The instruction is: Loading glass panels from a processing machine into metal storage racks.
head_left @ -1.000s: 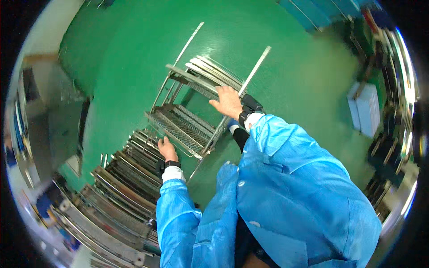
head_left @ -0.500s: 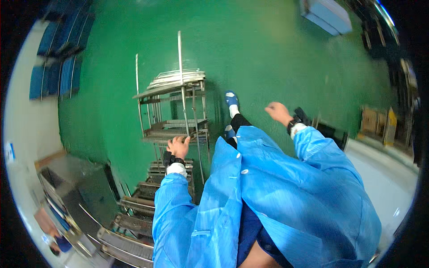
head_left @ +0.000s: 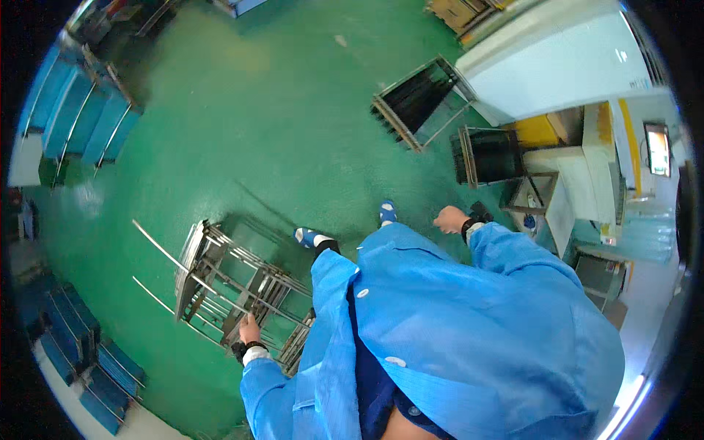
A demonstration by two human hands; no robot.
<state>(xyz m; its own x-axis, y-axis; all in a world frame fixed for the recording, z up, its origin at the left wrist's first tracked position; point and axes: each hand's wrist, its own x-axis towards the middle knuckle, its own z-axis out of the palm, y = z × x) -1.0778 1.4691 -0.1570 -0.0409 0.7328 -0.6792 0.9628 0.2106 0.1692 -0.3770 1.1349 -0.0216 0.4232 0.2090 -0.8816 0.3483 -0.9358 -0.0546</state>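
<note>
- My left hand (head_left: 249, 330) is closed around a rail of the metal rack (head_left: 254, 288), as far as I can tell; the wrist and the angle hide part of the grip.
- The metal rack is near left of me on the green floor (head_left: 249, 125). It seems to stand upright, though the bent view makes any lean hard to judge.
- Pale strips (head_left: 188, 260) lie along the rack's left end; I cannot count them.
- My right hand (head_left: 451, 219) is curled into a loose fist, off the rack, over the floor to the right. I see nothing in it.
- How far along, as I judge it: the hold on the rack is made, with one hand only, and letting go is not yet done. How much more is left, I cannot tell from here.
- Two dark racks (head_left: 422, 99) (head_left: 495, 155) stand at far right, well apart from mine and untouched by either hand.
- Blue stacks (head_left: 77, 114) are at far left.
</note>
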